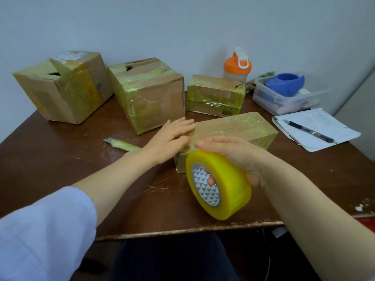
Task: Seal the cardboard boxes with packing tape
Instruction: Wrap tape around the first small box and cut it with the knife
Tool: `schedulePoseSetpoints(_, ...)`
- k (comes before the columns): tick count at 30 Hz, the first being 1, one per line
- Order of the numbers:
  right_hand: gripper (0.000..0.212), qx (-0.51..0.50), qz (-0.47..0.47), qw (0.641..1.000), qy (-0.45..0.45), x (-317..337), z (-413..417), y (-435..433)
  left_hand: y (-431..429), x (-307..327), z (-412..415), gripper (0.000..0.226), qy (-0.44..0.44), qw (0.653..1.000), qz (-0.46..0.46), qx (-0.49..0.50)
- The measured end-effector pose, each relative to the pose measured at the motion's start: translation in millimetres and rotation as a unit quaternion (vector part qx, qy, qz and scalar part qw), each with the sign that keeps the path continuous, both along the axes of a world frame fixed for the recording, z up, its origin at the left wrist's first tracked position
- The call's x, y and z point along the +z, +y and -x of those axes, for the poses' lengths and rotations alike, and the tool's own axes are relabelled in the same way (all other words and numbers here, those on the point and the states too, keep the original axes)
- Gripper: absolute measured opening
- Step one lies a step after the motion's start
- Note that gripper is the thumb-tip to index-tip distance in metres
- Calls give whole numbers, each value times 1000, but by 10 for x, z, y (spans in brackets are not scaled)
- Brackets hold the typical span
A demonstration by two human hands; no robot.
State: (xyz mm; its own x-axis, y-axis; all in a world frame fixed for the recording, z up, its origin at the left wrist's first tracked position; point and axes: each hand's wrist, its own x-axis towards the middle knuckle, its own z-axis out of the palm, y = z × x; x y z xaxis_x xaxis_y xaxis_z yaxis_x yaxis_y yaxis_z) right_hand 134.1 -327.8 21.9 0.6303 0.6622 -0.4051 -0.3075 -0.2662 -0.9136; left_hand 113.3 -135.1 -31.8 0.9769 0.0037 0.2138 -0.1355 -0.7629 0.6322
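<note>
Near the front edge of the table (60, 159) lies a flat box (239, 126) wrapped in yellowish tape. Left hand (172, 138), fingers straight and together, presses its near end. Right hand (239, 157) grips the tape roll (233, 179) against that end, one digit through the core. A larger box (150, 94) stands just behind.

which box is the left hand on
The low, long box nearest the person, in front of the rest; the left hand lies flat on its left end.

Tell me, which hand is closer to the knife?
Left. The left hand lies flat on the box, just right of the knife. The right hand grips the tape roll, farther right, past the left hand.
</note>
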Motion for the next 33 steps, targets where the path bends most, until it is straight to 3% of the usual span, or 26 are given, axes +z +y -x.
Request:
schedulePoseSetpoints(5,25,4,7,1000,2,34,-1,-16,80,-6,158,83,9,999,-16,-27)
schedulePoseSetpoints(10,34,10,10,1000,12,46,12,-65,145,-53,294,71,-69,985,-132,-88)
schedulePoseSetpoints(13,37,15,10,1000,-5,98,12,-74,112,-62,328,66,-91,979,-170,-69)
schedulePoseSetpoints(16,43,35,-39,999,0,277,-47,-95,74,-21,295,54,-87,992,-85,-30)
schedulePoseSetpoints(19,40,54,-117,992,3,522,-158,-106,44,-4,246,25,-40,989,140,-28)
schedulePoseSetpoints(21,29,55,-153,987,-15,661,-210,-53,43,-27,203,29,-20,972,233,-8)
schedulePoseSetpoints(24,43,11,-158,986,-53,741,-263,153,25,-50,151,35,-35,943,328,42)
schedulePoseSetpoints(26,42,-39,-137,983,-115,710,-306,334,-4,-54,107,35,-56,918,384,89)
schedulePoseSetpoints(29,35,-75,-117,972,-189,657,-335,565,-42,-76,-3,31,-62,906,382,172)
schedulePoseSetpoints(33,18,-134,-128,955,-232,641,-339,722,-101,-111,-103,28,-65,934,274,218)
